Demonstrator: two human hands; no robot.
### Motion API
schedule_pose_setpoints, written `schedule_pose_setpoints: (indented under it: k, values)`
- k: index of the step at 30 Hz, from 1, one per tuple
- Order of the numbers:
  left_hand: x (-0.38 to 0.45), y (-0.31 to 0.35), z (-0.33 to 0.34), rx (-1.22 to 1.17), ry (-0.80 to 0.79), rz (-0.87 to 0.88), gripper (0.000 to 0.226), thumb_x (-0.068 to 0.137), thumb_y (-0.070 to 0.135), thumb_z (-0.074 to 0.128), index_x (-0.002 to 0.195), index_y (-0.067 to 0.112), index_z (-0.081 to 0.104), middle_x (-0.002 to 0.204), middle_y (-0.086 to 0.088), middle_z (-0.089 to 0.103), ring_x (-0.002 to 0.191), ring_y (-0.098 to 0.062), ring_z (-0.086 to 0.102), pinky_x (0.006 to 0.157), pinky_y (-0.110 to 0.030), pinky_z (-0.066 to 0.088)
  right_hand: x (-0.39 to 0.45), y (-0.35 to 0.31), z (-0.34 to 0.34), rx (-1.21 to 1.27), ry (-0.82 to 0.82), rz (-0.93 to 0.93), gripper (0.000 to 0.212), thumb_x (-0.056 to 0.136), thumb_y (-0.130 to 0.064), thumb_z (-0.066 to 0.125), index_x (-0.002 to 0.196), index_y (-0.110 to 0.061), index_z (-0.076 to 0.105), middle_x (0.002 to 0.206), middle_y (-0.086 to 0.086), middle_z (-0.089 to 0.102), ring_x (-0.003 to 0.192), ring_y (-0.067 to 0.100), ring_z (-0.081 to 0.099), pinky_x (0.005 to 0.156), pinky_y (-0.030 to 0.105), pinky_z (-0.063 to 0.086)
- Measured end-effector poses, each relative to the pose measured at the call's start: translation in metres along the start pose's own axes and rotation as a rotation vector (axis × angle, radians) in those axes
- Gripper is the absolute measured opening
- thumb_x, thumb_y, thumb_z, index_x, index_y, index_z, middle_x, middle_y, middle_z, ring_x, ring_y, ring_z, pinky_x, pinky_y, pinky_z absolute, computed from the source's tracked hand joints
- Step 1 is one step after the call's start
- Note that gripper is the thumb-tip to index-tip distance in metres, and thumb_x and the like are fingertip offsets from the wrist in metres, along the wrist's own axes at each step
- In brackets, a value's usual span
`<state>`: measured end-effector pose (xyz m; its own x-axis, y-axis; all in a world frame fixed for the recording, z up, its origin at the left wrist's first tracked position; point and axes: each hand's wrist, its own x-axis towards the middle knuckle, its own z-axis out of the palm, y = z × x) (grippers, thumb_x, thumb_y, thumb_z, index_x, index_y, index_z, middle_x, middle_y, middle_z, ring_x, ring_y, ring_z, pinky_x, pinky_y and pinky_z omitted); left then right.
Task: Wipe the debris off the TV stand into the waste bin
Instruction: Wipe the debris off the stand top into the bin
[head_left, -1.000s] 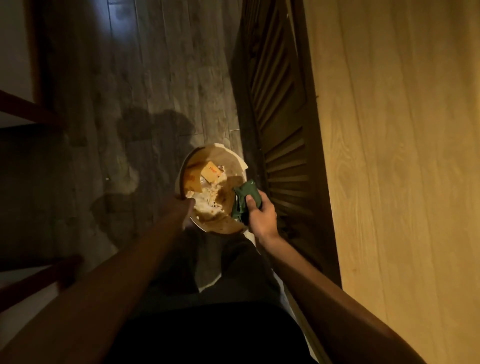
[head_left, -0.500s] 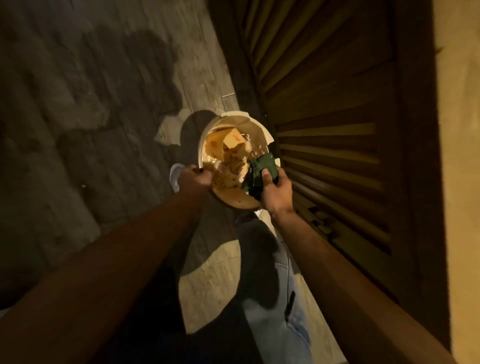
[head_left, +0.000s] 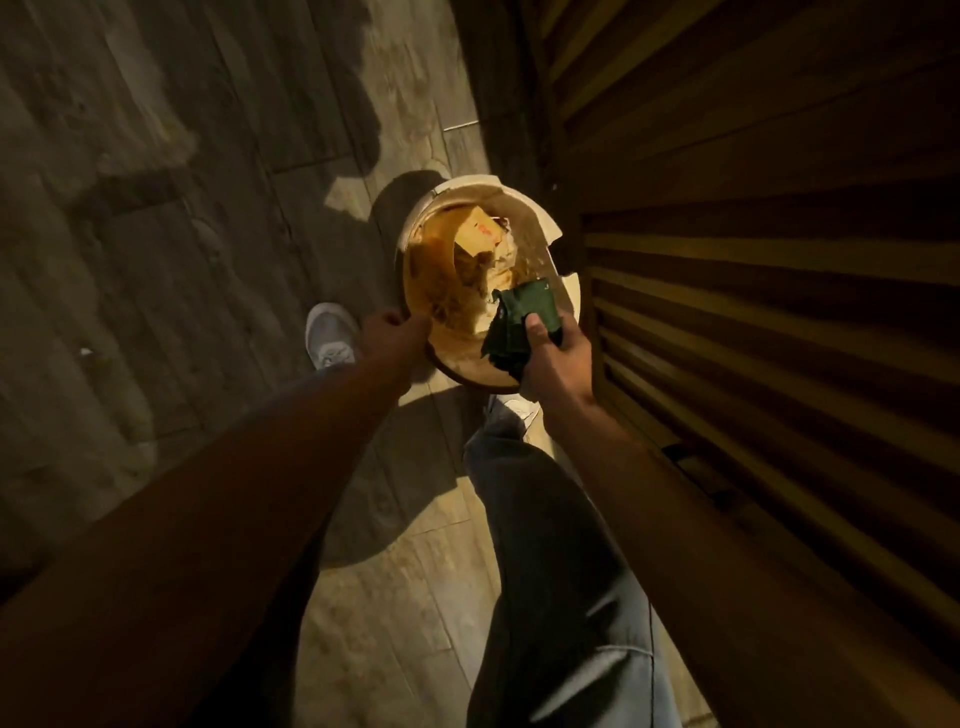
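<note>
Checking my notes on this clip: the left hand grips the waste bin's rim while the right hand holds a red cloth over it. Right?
Not quite. The cloth is dark green, not red, as the head view shows. The rest stands: the left hand grips the waste bin rim and the right hand holds the cloth over it.

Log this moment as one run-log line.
left hand: grips waste bin rim | right hand: holds green cloth over bin | bin: holds trash
</note>
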<state>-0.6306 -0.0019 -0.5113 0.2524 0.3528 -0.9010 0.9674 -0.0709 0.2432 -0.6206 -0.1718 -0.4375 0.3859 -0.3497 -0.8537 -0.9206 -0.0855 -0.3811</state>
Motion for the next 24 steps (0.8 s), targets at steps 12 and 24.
schedule_pose_setpoints:
  k: [12, 24]
  values:
    - [0.019, -0.012, -0.008, 0.148, -0.118, 0.056, 0.039, 0.09, 0.021, 0.069, 0.124, 0.006, 0.058, 0.106, -0.004, 0.065, 0.098, -0.021, 0.063, 0.06, -0.018, 0.045, 0.005, 0.007, -0.001, -0.009, -0.038, -0.088, 0.043, 0.106, -0.02, 0.052, 0.148, -0.015, 0.048, 0.138, 0.012, 0.061, 0.126, 0.03, 0.059, 0.102, 0.047, 0.054]
    - [-0.156, 0.043, -0.062, 0.123, -0.057, 0.3, 0.038, 0.1, 0.035, 0.055, 0.126, 0.009, 0.063, 0.116, -0.008, 0.067, 0.092, -0.014, 0.059, 0.077, -0.021, 0.044, -0.136, -0.052, -0.05, 0.237, -0.233, -0.156, 0.039, 0.106, -0.008, 0.049, 0.145, -0.002, 0.047, 0.138, 0.029, 0.058, 0.113, 0.04, 0.062, 0.065, 0.023, 0.058]
